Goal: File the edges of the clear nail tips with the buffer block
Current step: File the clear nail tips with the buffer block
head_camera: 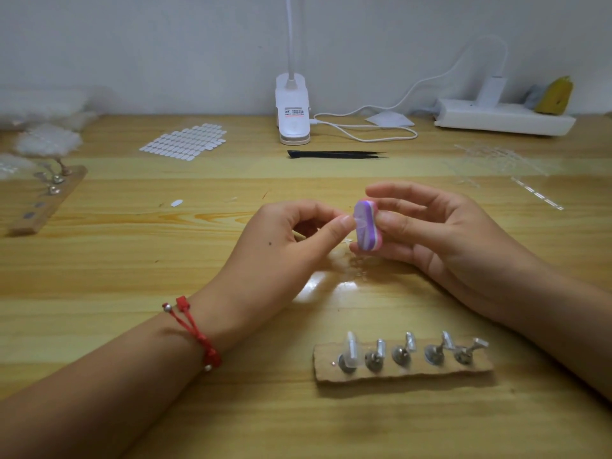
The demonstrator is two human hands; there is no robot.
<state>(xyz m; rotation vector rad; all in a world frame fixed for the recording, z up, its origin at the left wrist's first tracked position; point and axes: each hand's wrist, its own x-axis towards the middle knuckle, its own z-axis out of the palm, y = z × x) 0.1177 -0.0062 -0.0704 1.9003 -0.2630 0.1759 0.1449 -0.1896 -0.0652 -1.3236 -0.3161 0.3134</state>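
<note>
Fingers [341, 223] of the left hand [291, 233] pinch a clear nail tip [360, 222] against the buffer block [367, 226]: filing is in hand, with much seemingly left.

Head view: the right hand [440, 233] grips the purple-and-pink block upright between thumb and curled fingers, above the tabletop [132, 260] at centre. The left thumb and forefinger are closed tight on the tip, whose edge lies on the block's purple face. On the wooden holder [402, 371] nearest the person, the leftmost stand seems to carry one clear tip and the other four look bare, so I judge the work early. Whether that tip is filed cannot be told. A sheet of tips [183, 142] lies far left, a loose tip [176, 202] nearer.
</note>
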